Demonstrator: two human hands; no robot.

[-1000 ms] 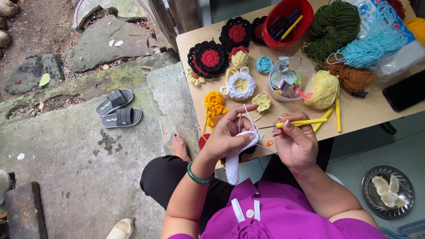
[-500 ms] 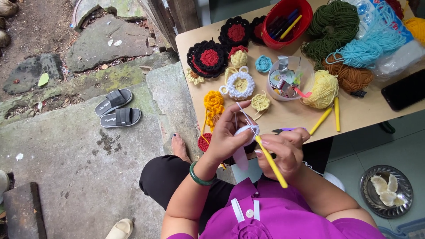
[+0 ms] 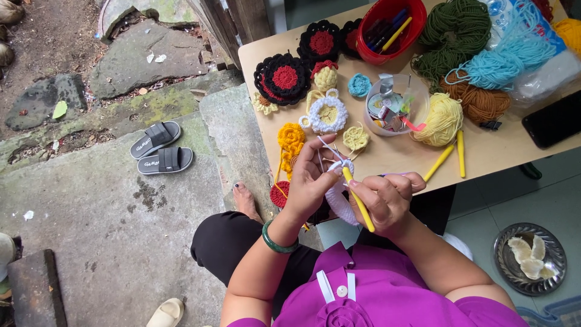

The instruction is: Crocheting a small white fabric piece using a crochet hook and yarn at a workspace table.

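Note:
My left hand (image 3: 310, 181) pinches a white crochet piece (image 3: 340, 200) with white yarn looped over its fingers, just off the near edge of the wooden table (image 3: 387, 158). My right hand (image 3: 387, 200) grips a yellow crochet hook (image 3: 358, 198), its tip pushed into the white piece next to my left fingers. A green bangle (image 3: 275, 239) circles my left wrist.
The table holds black-and-red crochet flowers (image 3: 283, 79), yellow flowers (image 3: 290, 138), a white-rimmed piece (image 3: 328, 114), a clear tub of notions (image 3: 393, 104), a red bowl of hooks (image 3: 387, 30), yarn skeins (image 3: 460, 24), two yellow hooks (image 3: 451, 154) and a black phone (image 3: 554, 120). Grey slippers (image 3: 160, 148) lie on stone.
My right hand turned the yellow hook from pointing sideways to pointing up into the white piece, and both hands closed together while the left lifted the work slightly.

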